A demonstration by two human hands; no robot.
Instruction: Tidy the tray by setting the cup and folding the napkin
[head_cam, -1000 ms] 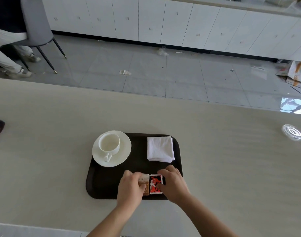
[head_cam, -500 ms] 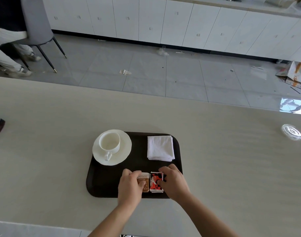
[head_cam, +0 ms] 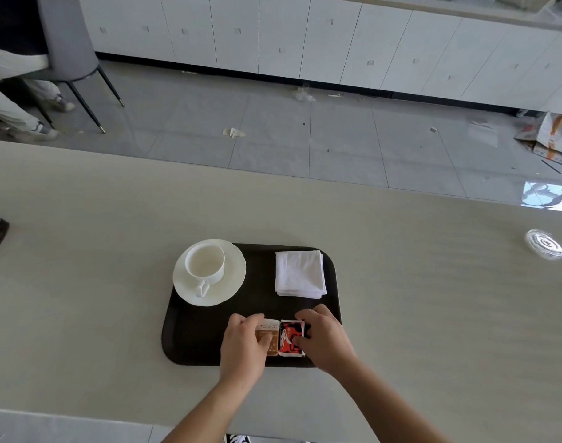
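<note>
Sachets are lying side by side near the front edge of the dark tray point(head_cam: 203, 340). We are pinching the tan sachet point(head_cam: 271, 330) with our left grip point(head_cam: 244, 343) and the red-and-black sachet point(head_cam: 289, 338) with our right grip point(head_cam: 324, 340). The white cup point(head_cam: 205, 262) is standing upright on its saucer point(head_cam: 231, 282) in the tray's far left corner. The folded white napkin point(head_cam: 300, 273) is lying in the far right corner. The tray is sitting on the counter point(head_cam: 81, 282).
</note>
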